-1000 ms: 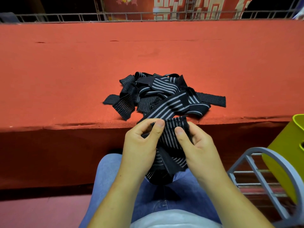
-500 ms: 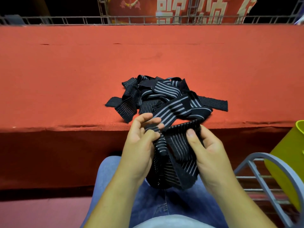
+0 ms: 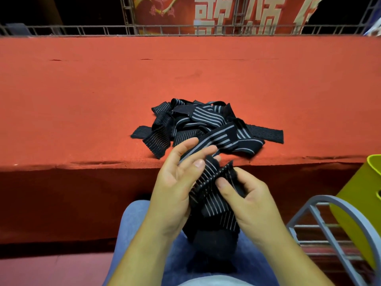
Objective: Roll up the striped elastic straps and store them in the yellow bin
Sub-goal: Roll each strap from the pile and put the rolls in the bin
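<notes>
A tangled pile of black elastic straps with grey stripes (image 3: 208, 124) lies on the red felt table (image 3: 103, 100) near its front edge. One striped strap (image 3: 214, 195) runs from the pile down over my lap. My left hand (image 3: 175, 182) presses that strap with thumb and palm, its fingers partly spread. My right hand (image 3: 243, 193) pinches the folded top of the same strap between thumb and fingers. The yellow bin (image 3: 362, 205) stands at the right edge, below table level, only partly in view.
A grey metal wire rack (image 3: 321, 230) sits between my right arm and the bin. A metal railing (image 3: 185, 29) and a red banner with large characters run along the table's far side. My legs in blue jeans (image 3: 132, 228) are below.
Both hands have worked the strap's top end: it is now folded over and bunched under my right thumb, and my left fingers have spread wider. The view has drifted slightly down.
</notes>
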The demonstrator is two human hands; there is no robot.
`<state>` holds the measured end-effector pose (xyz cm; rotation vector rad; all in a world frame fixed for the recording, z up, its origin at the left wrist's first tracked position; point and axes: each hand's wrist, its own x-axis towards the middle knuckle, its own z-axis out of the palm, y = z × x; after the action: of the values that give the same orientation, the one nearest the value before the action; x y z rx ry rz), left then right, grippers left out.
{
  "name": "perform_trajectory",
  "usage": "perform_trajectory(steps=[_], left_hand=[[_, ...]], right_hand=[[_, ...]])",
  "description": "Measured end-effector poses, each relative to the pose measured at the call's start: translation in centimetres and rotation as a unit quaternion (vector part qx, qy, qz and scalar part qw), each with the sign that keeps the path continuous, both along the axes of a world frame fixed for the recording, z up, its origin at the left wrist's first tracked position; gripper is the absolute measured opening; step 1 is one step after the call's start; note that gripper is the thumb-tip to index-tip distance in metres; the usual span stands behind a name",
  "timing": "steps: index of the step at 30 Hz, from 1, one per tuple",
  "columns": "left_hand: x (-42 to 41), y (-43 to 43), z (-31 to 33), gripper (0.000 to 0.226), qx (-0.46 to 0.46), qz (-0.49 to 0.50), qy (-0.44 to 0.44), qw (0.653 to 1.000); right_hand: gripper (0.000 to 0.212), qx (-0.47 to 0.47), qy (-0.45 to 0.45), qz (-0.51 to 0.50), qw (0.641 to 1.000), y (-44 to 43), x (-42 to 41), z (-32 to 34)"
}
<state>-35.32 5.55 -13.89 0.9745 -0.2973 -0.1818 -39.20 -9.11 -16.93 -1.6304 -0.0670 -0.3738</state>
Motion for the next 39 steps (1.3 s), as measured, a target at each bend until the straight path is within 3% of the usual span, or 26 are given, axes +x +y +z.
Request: perform_trajectory(steps=[3,6,13,16,22,33,39], left_hand=[[0.3,0.0,0.1,0.028,0.027,0.025,0.025,0.999],[0.6,0.2,-0.6,0.028,0.066,0.047,0.027,0.996],[0.9,0.1,-1.7,0.026,0.188,0.018,-0.041,0.981],[0.8,0.2,-1.6,0.033,0.221,-0.023,-0.052,0.974],[0.6,0.1,-1.5,0.034,0.263,0.016,-0.115,0.958],[0.6,0.1,-1.4,0.037,0.23,0.092,-0.129,0.96],[1.6,1.6,-0.1,0.026,0.112,0.15,-0.114,0.976]], right_hand=[[0.013,-0.024,-0.008,-0.038,0.999,-0.2,0.1,-0.1],[0.01,-0.053,-0.03,-0.064,0.996,-0.4,0.1,-0.1],[0.017,-0.096,-0.065,-0.077,0.99,-0.1,0.1,0.4],[0.029,-0.109,-0.059,-0.089,0.988,-0.5,0.0,0.4],[0.036,-0.127,-0.06,-0.104,0.985,-0.6,0.0,0.4],[0.028,-0.163,-0.052,-0.111,0.979,-0.7,0.0,0.2],[0.017,-0.166,-0.02,-0.16,0.973,-1.6,0.4,-1.2]])
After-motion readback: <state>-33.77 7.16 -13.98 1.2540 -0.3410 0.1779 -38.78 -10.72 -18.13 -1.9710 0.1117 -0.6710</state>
